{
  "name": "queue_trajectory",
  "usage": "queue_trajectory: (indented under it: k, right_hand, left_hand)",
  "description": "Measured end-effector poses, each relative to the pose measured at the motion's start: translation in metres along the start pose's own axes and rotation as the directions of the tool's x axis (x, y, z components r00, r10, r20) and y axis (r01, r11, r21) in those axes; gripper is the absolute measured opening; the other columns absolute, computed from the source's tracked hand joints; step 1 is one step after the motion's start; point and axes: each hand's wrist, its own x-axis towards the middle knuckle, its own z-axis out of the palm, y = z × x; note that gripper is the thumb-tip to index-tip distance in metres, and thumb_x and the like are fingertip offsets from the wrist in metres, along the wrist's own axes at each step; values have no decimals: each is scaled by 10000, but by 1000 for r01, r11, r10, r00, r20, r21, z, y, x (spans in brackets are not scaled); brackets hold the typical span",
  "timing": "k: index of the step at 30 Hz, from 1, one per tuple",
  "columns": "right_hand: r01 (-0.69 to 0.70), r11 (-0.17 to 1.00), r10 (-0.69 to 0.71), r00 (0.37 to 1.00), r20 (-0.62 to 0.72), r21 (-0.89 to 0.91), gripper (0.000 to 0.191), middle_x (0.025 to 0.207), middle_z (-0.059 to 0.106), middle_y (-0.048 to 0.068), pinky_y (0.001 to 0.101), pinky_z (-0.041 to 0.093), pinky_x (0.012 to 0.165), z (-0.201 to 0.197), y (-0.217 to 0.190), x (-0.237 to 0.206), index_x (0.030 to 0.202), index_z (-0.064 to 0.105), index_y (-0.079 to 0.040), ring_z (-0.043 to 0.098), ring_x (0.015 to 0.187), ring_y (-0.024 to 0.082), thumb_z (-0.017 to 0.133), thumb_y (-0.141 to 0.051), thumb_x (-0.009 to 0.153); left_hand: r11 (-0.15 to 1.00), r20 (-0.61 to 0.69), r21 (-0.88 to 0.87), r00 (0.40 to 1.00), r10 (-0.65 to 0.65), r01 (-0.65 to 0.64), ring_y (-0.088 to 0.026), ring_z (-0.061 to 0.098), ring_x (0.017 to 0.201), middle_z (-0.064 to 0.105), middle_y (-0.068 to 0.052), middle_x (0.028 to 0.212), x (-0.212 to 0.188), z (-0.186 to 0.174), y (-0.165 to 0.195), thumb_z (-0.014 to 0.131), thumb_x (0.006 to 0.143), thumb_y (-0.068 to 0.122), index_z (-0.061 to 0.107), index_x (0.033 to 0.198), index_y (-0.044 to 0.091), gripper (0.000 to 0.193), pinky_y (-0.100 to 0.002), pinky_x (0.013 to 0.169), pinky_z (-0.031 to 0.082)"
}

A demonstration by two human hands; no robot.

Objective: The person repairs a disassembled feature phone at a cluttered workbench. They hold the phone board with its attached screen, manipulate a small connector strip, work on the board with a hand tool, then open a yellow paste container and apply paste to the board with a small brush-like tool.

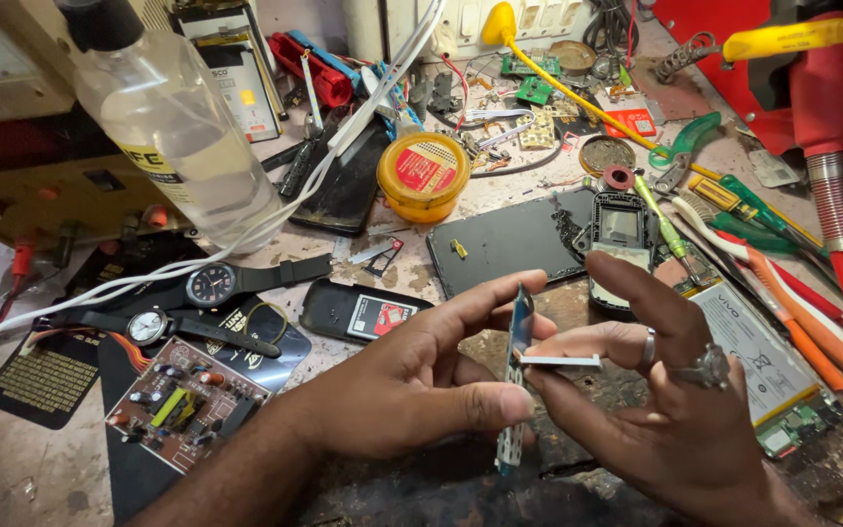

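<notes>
My left hand (421, 376) pinches a thin phone circuit board (517, 381), held upright on its edge between thumb and fingers. My right hand (661, 390), with rings on two fingers, holds a small flat silver metal piece (560, 360) against the side of that board. Both hands hover low over the scorched front part of the workbench (558, 303). Just beyond them lies a black phone frame (621, 239) and a dark flat phone panel (504, 244).
A round yellow tin (423, 176), a clear plastic bottle (173, 127), two wristwatches (202, 303), a brown circuit board (182, 405), a phone battery (753, 351), screwdrivers and tweezers (763, 254), a red-and-yellow hot-air hose (831, 146) and white cable (275, 210) crowd the bench.
</notes>
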Motion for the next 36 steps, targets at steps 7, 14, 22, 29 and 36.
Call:
queue_trajectory:
  k: [7, 14, 22, 29, 36]
  right_hand:
    - [-25, 1000, 25, 1000, -9, 3, 905, 1148, 712, 81, 287, 672, 832, 2, -3, 4, 1496, 293, -3, 799, 1024, 200, 851, -19, 784]
    - [-19, 999, 20, 1000, 12, -48, 780, 1093, 735, 114, 287, 662, 809, 3, -2, 2, 1403, 354, -45, 804, 997, 195, 846, -46, 797]
    - [10, 997, -8, 1000, 28, -71, 703, 1142, 700, 113, 283, 663, 798, 3, -1, 1, 1330, 342, -55, 806, 998, 191, 821, -23, 816]
    - [-82, 990, 83, 997, 4, -118, 717, 1200, 625, 77, 248, 652, 706, 3, -7, 0, 1290, 375, -20, 807, 954, 158, 860, -82, 765]
    - [-53, 991, 48, 998, -41, -126, 623, 1324, 553, 128, 229, 617, 719, 2, -7, 2, 1251, 449, -39, 788, 960, 148, 849, -80, 776]
  left_hand:
    - [999, -38, 31, 998, 42, -41, -149, 642, 1125, 494, -169, 1506, 2, 1, -4, 699, 981, 96, 189, 1693, 59, 876, -302, 916, 564]
    - [998, -32, -2, 998, 61, -61, -138, 608, 1229, 446, -97, 1532, 5, 4, -8, 693, 955, 34, 195, 1661, 49, 864, -299, 1029, 538]
    - [1000, -15, 24, 1000, 13, -12, -133, 623, 1170, 529, -105, 1446, 5, 5, -4, 679, 958, 19, 165, 1671, 66, 880, -285, 985, 553]
    - [999, -4, 35, 1000, 4, -4, -119, 625, 1140, 525, -110, 1466, 5, 7, -4, 681, 954, 4, 159, 1677, 69, 894, -266, 931, 558]
    - [999, 20, -37, 1000, -10, 11, -120, 615, 1175, 514, -108, 1497, 3, 8, -6, 684, 961, 26, 160, 1685, 75, 896, -270, 967, 548]
